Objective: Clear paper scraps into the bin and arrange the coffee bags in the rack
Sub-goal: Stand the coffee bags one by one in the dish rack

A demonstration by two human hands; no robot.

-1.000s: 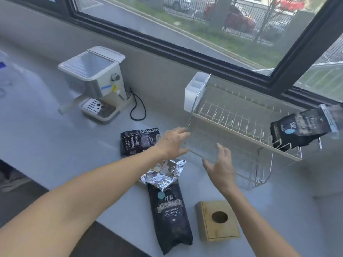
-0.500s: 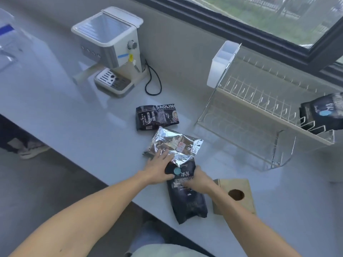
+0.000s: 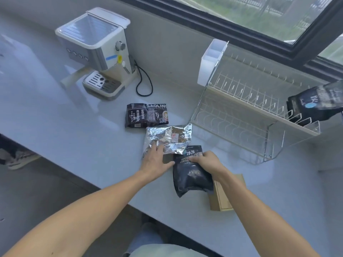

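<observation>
- right hand (image 3: 206, 161) sits on the upper half of the long black coffee bag (image 3: 191, 175); fingers curled over its top panel, thumb side tucked under the edge. Looks like a grasp closing on it, though I can't tell if the bag is clear of the counter (image 3: 74, 130) yet.
- that bag's long axis runs roughly toward/away from the person, top end pointing at the rack; its lower end overlaps the wooden box (image 3: 224, 199) beside it.
- left hand (image 3: 156, 160) lies flat, fingers spread loosely, pressing the near edge of the silver foil bag (image 3: 168, 139). Not pinching, just holding it down.
- foil bag overlaps the top of the black bag, so my read: left hand pins foil while the right pulls the black one free.
- smaller black bag (image 3: 146, 115) lies flat just beyond the foil one, untouched.
- rack (image 3: 241, 115) is ahead and to the right, so the right hand is nearer. One coffee bag (image 3: 315, 106) already stands in its right end; slots to the left are free.
- no paper scraps or bin visible.
</observation>
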